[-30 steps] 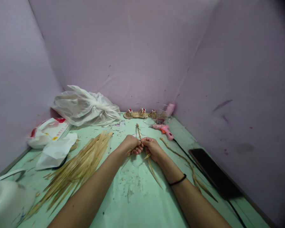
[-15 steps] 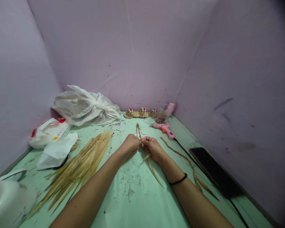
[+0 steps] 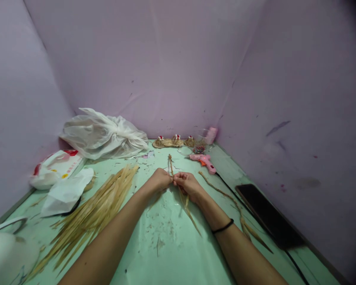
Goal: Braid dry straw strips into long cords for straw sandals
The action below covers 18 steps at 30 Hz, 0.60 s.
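Between my two hands a thin braided straw cord (image 3: 171, 164) points away from me, its knotted end on the far side. My left hand (image 3: 162, 179) is closed on the cord from the left. From the right, my right hand (image 3: 186, 184) pinches it, the fingertips of both hands almost touching. Loose straw ends (image 3: 190, 215) hang below my right hand toward the near side. A bundle of flat dry straw strips (image 3: 97, 213) lies to the left. On the right, another twisted cord (image 3: 222, 192) with loose ends rests on the table.
A pink glue gun (image 3: 206, 162) and a black phone-like slab (image 3: 267, 215) lie right. Straw ornaments (image 3: 169, 142) stand at the back. Left are a white plastic bag (image 3: 106, 136), a red-white packet (image 3: 57, 166), white paper (image 3: 67, 194) and a white rounded object (image 3: 10, 257).
The view has shifted slightly, so most things appear a little further left. My hands still hold the cord, and the loose ends below my right hand have spread a little.
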{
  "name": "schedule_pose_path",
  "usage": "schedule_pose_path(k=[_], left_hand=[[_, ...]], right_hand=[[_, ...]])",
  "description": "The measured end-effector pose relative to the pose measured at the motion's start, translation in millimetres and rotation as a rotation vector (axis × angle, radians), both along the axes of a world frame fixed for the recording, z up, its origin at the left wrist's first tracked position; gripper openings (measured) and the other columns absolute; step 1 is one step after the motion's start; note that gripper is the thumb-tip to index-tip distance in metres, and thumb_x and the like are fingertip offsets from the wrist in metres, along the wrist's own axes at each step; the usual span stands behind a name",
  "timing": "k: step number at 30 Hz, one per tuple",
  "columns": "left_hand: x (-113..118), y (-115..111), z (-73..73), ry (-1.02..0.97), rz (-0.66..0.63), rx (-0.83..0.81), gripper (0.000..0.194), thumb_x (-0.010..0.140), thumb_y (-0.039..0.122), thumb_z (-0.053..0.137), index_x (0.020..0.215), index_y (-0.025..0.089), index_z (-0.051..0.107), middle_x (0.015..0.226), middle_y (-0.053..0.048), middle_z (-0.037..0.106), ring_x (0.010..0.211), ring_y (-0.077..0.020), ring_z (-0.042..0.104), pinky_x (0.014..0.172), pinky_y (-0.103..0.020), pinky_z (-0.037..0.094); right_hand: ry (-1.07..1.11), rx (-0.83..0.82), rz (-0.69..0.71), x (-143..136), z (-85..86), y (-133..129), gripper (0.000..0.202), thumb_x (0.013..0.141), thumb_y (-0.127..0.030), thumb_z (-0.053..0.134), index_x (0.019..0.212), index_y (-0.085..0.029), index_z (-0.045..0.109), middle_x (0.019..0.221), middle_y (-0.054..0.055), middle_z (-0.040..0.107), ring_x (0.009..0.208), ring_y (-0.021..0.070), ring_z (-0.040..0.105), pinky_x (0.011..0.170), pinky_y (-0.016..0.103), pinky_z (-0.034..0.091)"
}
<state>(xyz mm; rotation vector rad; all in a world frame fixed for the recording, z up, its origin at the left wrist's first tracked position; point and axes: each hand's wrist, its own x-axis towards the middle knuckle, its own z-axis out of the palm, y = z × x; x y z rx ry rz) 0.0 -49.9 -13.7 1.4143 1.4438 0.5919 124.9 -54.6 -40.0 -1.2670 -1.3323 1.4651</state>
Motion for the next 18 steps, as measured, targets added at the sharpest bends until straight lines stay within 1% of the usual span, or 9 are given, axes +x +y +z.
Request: schedule_pose_path(k=[4,6,9,11,14,16,18], left_hand=[[1,3,-1.9,0.031,0.007,-0.022,0.01,0.053,0.013,0.046,0.043,0.013,0.047,0.031,0.006,0.029,0.033,-0.005,0.023,0.038,-0.023,0.013],[4,7,-4.2,0.053,0.022,-0.019,0.009,0.05,0.011,0.047,0.041,0.013,0.046,0.031,0.006,0.028,0.034,-0.0047,0.022,0.039,-0.023,0.011],[9,10,-5.8,0.064,0.03,-0.016,0.007,0.047,0.009,0.047,0.041,0.011,0.049,0.031,0.006,0.03,0.036,-0.005,0.023,0.04,-0.023,0.011],[10,10,-4.6,0.055,0.025,-0.026,0.008,0.048,0.009,0.045,0.042,0.012,0.05,0.031,0.005,0.03,0.035,-0.0054,0.024,0.04,-0.023,0.012],[9,7,-2.8,-0.054,-0.015,-0.072,0.009,0.051,0.013,0.044,0.044,0.013,0.048,0.031,0.006,0.028,0.033,-0.0052,0.021,0.039,-0.022,0.012],[8,7,-4.6,-0.119,-0.048,-0.105,0.009,0.052,0.016,0.043,0.045,0.014,0.048,0.031,0.006,0.028,0.032,-0.0052,0.02,0.038,-0.022,0.011],[7,8,-9.3,-0.089,-0.047,-0.08,0.01,0.052,0.016,0.042,0.045,0.014,0.048,0.031,0.006,0.029,0.032,-0.0054,0.019,0.038,-0.023,0.011]], right_hand=[[-0.153,0.156,0.029,3,-6.7,5,0.006,0.066,-0.015,0.047,0.06,-0.016,0.049,0.049,-0.004,0.051,0.045,0.0072,0.042,0.047,0.019,0.03],[-0.295,0.266,0.028,6,-8.2,6,0.007,0.066,-0.013,0.047,0.061,-0.015,0.051,0.053,-0.002,0.054,0.05,0.009,0.046,0.051,0.02,0.032],[-0.555,0.441,0.048,12,-5.7,4,0.011,0.069,-0.012,0.045,0.063,-0.016,0.054,0.056,0.001,0.057,0.053,0.01,0.047,0.052,0.02,0.031],[-0.618,0.47,0.073,15,-2.4,3,0.013,0.071,-0.011,0.044,0.065,-0.016,0.055,0.058,0.002,0.058,0.053,0.0101,0.047,0.052,0.02,0.03],[-0.642,0.482,0.096,17,1.5,2,0.013,0.072,-0.011,0.043,0.069,-0.015,0.055,0.061,0.003,0.059,0.055,0.0103,0.048,0.053,0.019,0.031],[-0.654,0.486,0.106,17,2.3,2,0.014,0.073,-0.011,0.042,0.069,-0.015,0.055,0.062,0.003,0.06,0.056,0.0104,0.048,0.053,0.019,0.031],[-0.673,0.484,0.114,16,2.2,2,0.014,0.074,-0.011,0.042,0.07,-0.015,0.055,0.063,0.003,0.06,0.057,0.0105,0.049,0.053,0.019,0.03]])
